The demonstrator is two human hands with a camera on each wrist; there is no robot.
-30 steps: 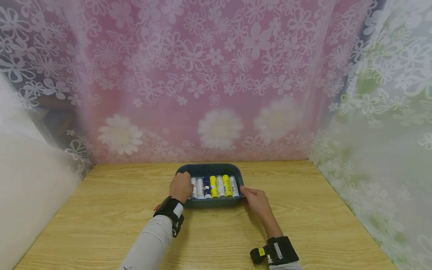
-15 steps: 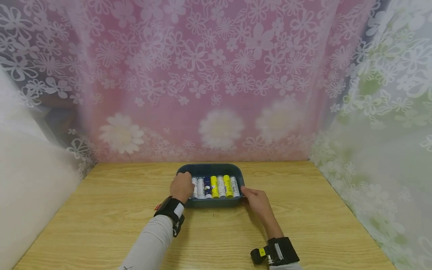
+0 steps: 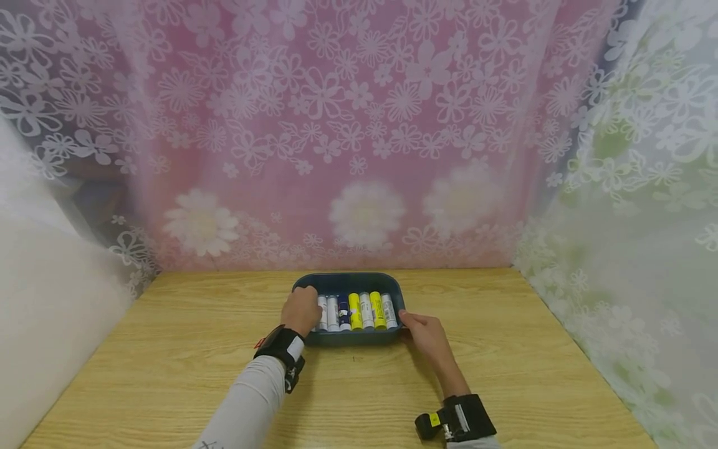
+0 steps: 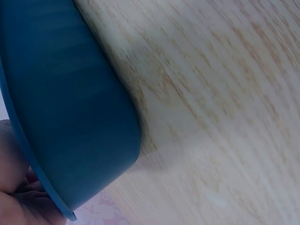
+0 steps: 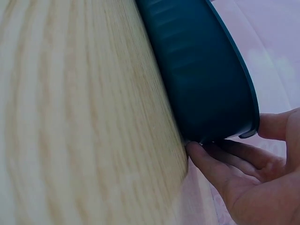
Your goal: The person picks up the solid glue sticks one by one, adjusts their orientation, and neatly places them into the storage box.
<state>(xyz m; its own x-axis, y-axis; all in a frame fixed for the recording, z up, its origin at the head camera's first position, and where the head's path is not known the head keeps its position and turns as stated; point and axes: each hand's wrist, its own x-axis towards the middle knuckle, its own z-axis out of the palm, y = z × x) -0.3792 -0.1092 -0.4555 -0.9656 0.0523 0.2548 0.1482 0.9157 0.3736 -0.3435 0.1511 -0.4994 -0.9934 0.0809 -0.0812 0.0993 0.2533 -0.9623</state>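
Note:
A dark teal plastic bin (image 3: 353, 338) sits on the table, with a row of stick-shaped tubes inside. From the left, pale tubes (image 3: 333, 313) come first. After them lie a dark blue tube (image 3: 344, 313), a yellow tube (image 3: 355, 310), a white one, another yellow tube (image 3: 378, 310) and a pale one. My left hand (image 3: 301, 310) reaches over the bin's left end with bent fingers. The left wrist view shows them inside the rim; their tips and anything between them are hidden. My right hand (image 3: 427, 335) holds the right end, thumb at the rim, fingers low against the outer wall.
The wood-grain table (image 3: 359, 393) stretches out around the bin. A pink flowered curtain (image 3: 359, 137) hangs just behind its back edge. Pale sheeting hangs along the left side, and a flowered curtain (image 3: 628, 262) along the right.
Hardly anything differs. Both hands and the bin keep the same places; the head view shifts very slightly.

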